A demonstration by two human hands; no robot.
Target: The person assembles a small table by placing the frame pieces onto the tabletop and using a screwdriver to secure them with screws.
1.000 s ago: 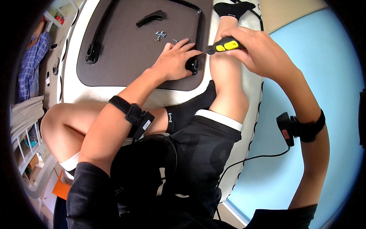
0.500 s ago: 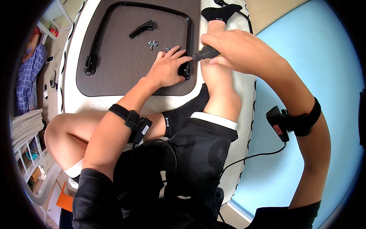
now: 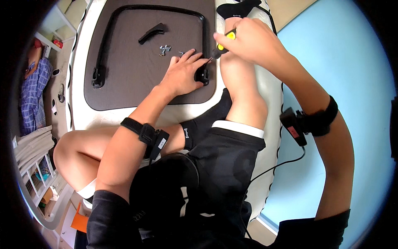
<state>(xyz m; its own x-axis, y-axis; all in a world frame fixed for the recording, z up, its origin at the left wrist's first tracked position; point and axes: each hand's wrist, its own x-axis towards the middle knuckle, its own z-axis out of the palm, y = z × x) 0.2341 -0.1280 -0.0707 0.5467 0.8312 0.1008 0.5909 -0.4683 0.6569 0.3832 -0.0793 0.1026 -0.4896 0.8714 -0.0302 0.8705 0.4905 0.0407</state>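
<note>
My right hand (image 3: 253,40) is closed round the black and yellow handle of a screwdriver (image 3: 225,42). Its thin shaft slants down and left, with the tip close to my left index finger. My left hand (image 3: 181,75) rests with fingers spread on a dark brown board (image 3: 141,89). Its thumb and index finger lie either side of a black bracket (image 3: 204,77) at one end of a bent black tube frame (image 3: 155,8), and the hand partly covers that bracket. The frame's other end has a matching bracket (image 3: 98,76). Several silver screws (image 3: 164,50) lie on the board.
A curved black plastic piece (image 3: 152,33) sits on the board inside the frame. Beneath is a white padded surface (image 3: 114,115), where my legs stretch beside the board. A light blue surface (image 3: 331,54) is at the right. Another person in chequered blue clothing (image 3: 35,95) is at the far left.
My right hand has moved up, tilting the screwdriver more steeply so that its yellow handle part and shaft now show. My left hand stays at the bracket. The view has shifted slightly.
</note>
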